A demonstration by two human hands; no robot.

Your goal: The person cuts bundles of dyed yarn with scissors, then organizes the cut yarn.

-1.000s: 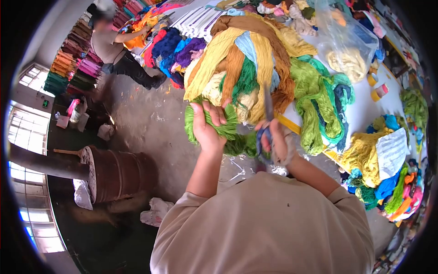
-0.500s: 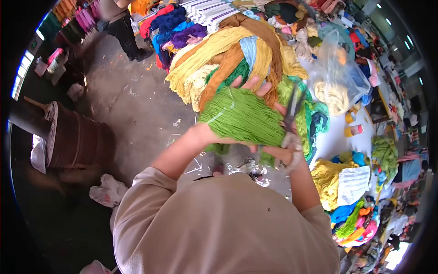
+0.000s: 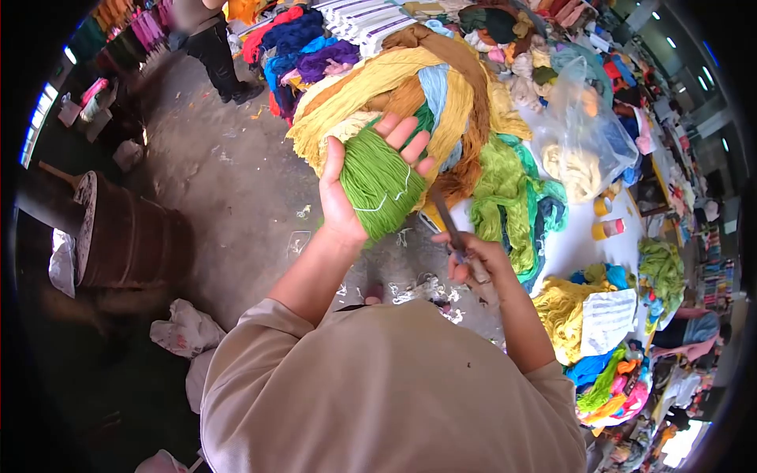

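My left hand (image 3: 339,206) is palm up with its thumb and fingers spread around a skein of green yarn (image 3: 377,183), which rests across the palm and hangs over the edge. A thin white tie thread crosses the skein. To the right, my right hand (image 3: 487,258) is closed round a pair of dark scissors (image 3: 448,219), their blades pointing up and left, apart from the skein. Something pale, perhaps a wrapping, shows near that hand's fingers. Just beyond both hands, large hanks of yellow and brown yarn (image 3: 461,94) are heaped, with a light green hank (image 3: 501,197) beside them.
A clear plastic bag (image 3: 583,126) with cream yarn lies on the white table (image 3: 569,232) at right, near small yarn cones (image 3: 609,229). A rusty drum (image 3: 134,232) stands at left. White scraps (image 3: 430,290) litter the floor. A person (image 3: 213,55) stands at the far left.
My hands have moved apart. The green skein, stretched across both hands before, now lies bunched in my left hand; my right hand has moved down and away with the scissors.
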